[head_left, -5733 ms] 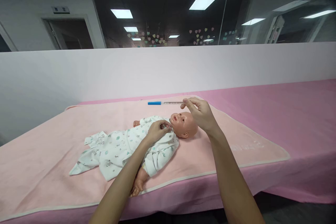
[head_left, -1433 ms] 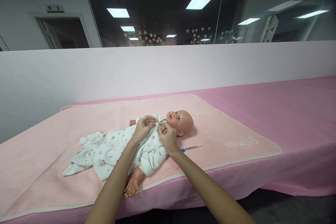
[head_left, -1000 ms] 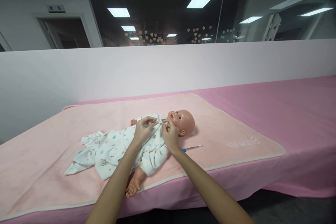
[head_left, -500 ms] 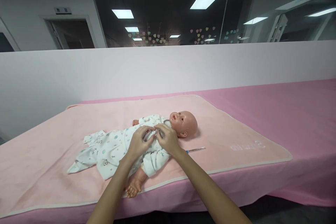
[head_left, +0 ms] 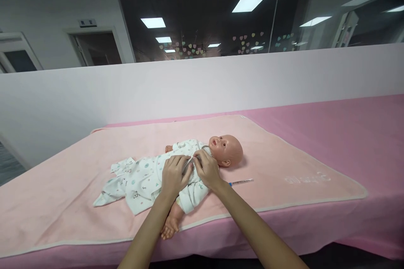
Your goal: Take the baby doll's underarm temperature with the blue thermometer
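A baby doll (head_left: 226,150) lies on its back, its head to the right, dressed in a white patterned baby outfit (head_left: 143,172). On the doll's chest, my left hand (head_left: 175,175) is closed, thumb and fingers pinching the front of the outfit. My right hand (head_left: 206,168) pinches the same cloth just beside it, nearer the neck. The fingertips of both hands almost meet, and they hide the bit of fabric between them. One bare doll arm (head_left: 172,220) sticks out from its sleeve toward the near edge. The legs of the outfit lie flat toward the left.
A thermometer-like stick with a blue end (head_left: 242,182) rests right of my right wrist. Beneath the doll is a peach blanket (head_left: 268,155) with pale edging, spread over a pink table cover (head_left: 331,130). A low white wall (head_left: 202,86) stands behind, with a window (head_left: 202,25) above.
The whole scene has shifted slightly right in view as the camera turned. My left hand's fingers have closed down over the chest cloth; my right hand stays pinched there.
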### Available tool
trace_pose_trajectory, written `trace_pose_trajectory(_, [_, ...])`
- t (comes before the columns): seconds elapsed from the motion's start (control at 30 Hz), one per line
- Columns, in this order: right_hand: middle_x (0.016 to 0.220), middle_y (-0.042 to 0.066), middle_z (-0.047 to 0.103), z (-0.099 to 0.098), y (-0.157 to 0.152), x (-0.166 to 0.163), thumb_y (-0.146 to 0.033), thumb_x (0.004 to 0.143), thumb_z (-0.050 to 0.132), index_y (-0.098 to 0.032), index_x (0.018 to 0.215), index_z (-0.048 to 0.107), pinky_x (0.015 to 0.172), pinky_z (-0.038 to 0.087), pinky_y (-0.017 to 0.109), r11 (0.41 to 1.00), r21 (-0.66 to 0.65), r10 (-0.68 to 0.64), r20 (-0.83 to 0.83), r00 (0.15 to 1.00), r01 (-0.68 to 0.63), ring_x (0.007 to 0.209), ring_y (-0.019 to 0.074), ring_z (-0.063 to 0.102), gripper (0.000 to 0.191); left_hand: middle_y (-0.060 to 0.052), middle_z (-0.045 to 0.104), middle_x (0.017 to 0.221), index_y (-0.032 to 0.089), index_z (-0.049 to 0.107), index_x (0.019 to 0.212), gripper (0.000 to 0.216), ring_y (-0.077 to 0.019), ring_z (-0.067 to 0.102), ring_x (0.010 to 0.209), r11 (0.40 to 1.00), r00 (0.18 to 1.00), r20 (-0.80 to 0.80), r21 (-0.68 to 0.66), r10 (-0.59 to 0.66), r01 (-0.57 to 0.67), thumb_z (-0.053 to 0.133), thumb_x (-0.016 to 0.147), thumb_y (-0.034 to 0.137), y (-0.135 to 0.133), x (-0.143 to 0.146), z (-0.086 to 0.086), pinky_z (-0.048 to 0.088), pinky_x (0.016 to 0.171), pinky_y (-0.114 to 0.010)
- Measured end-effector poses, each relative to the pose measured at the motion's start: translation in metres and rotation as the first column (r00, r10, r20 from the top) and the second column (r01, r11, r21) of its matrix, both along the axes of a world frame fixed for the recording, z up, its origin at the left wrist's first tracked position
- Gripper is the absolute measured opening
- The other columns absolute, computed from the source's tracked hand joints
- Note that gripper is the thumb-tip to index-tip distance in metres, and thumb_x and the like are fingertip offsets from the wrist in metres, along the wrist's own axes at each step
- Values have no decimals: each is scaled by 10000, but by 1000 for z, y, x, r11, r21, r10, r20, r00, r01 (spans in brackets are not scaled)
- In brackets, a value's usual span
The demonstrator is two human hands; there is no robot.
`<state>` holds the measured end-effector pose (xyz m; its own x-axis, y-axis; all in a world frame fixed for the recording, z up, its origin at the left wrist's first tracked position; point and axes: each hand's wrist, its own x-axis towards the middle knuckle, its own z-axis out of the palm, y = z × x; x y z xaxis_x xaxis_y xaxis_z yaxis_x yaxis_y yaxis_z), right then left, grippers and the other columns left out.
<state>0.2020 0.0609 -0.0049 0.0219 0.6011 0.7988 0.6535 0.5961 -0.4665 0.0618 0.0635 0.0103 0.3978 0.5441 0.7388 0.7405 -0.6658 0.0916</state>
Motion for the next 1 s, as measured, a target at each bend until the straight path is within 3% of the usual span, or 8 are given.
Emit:
trace_pose_trajectory(0.2, [867,32,600,1,-2,-1,-171,834,407,-197,863,566,633,396,222,1000,-12,17,110,994,-16,735,136,560,164,-59,617,969,200,565,995,217,-212,518,906,1000,1000,-3,-29,12,-12,422,842,259,0,2,-1,366,769,-337])
trace_pose_trajectory(0.53, [810,25,606,-2,1,-4,-227,907,338,-198,869,558,627,388,220,1000,15,-13,50,999,12,716,128,565,225,-50,625,950,212,576,994,219,-204,527,886,1000,999,46,-24,9,-8,410,857,250,-1,1,-2,368,763,-333])
trace_pose_trajectory(0.87, [801,13,604,0,-3,-5,-184,858,394,-208,847,583,602,387,215,999,6,-33,44,998,33,686,118,565,191,-51,626,936,210,592,958,214,-196,532,884,999,997,82,-45,1,3,411,860,270,-2,1,-5,382,775,-338])
trace_pose_trajectory(1.0, [814,15,604,0,-4,-5,-193,827,439,-203,841,582,607,390,213,1000,-3,-23,50,998,24,696,122,566,144,-45,628,951,222,602,955,219,-199,535,918,990,984,174,-130,-37,60,418,856,289,3,1,-4,394,814,-351])
